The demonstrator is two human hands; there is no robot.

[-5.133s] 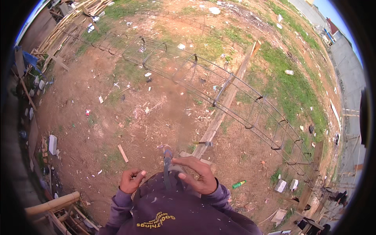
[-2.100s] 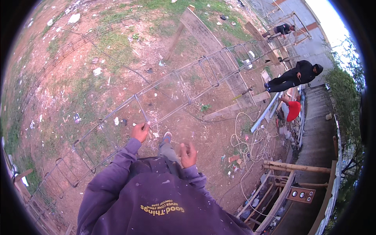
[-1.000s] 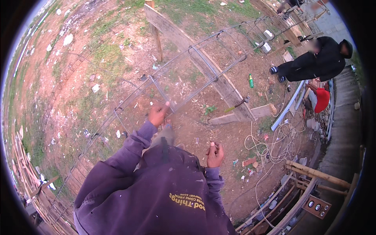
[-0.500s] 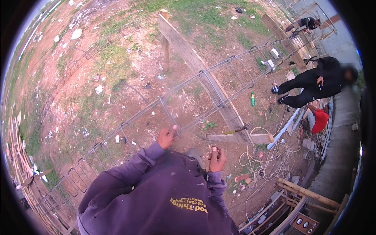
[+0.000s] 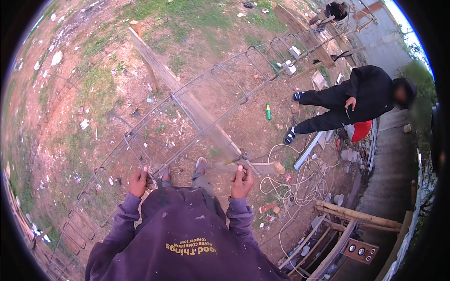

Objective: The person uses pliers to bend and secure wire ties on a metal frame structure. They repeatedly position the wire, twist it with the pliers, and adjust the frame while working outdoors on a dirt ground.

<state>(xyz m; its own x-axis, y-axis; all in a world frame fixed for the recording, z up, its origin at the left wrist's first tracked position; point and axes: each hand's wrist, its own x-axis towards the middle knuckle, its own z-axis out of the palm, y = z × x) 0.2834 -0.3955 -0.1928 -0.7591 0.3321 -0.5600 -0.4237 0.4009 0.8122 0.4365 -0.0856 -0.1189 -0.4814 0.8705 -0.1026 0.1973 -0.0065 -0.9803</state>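
Observation:
A long rebar cage (image 5: 187,88) of steel bars and square stirrups runs diagonally in front of me, resting across a wooden plank (image 5: 187,105). My left hand (image 5: 138,182) is closed at the cage's near edge, its thumb and fingers on the lower corner of a stirrup (image 5: 134,149). My right hand (image 5: 241,182) is raised near the plank's lower end, thumb pressed to curled fingers; whatever they hold is too small to make out. Just beyond its fingertips a hand tool (image 5: 243,156) with a yellow-green handle lies on the wood, partly hidden.
Right of the plank, a person in black (image 5: 363,91) stands, with someone in red (image 5: 362,131) partly hidden behind. Another person (image 5: 335,11) bends at the far end. Loose pale hose (image 5: 300,182), a green bottle (image 5: 268,111) and a wooden frame (image 5: 356,219) are on the right.
My view has swung right, so the scene sits further left. My left hand stays at the stirrup corner. My right hand now appears closer to the tool on the plank.

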